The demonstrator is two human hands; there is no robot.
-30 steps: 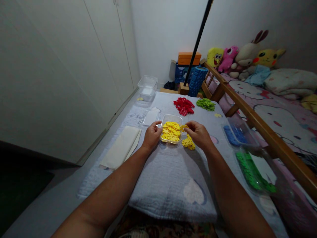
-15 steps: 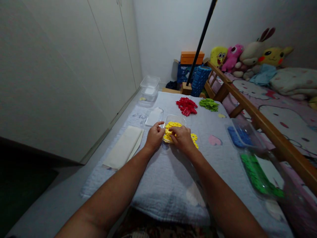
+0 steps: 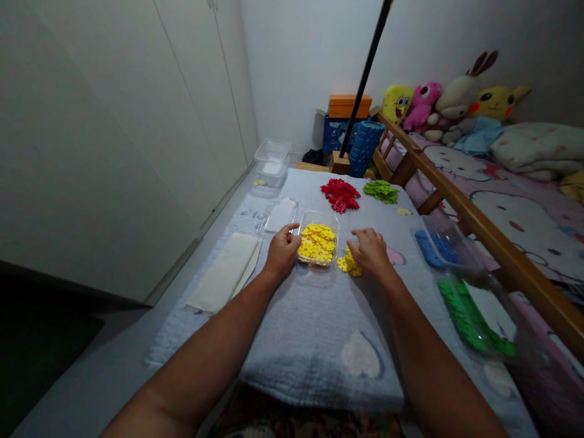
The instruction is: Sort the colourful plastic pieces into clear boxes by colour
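A clear plastic container stands in the middle of the cloth, partly filled with yellow snowflake discs. My left hand holds its left side, thumb and index finger at the wall. To the right of the container, my right hand hovers low over a few loose yellow snowflake discs, partly covering them. Its fingers are bent but apart, and I see nothing held between them.
Red pieces and light green pieces lie in heaps further back. Containers of blue pieces and green pieces sit at the right. A clear lid, folded cream cloth and stacked containers are left.
My right hand has moved from above the container rightward to the loose yellow snowflake discs on the cloth. My left hand stays at the container's side.
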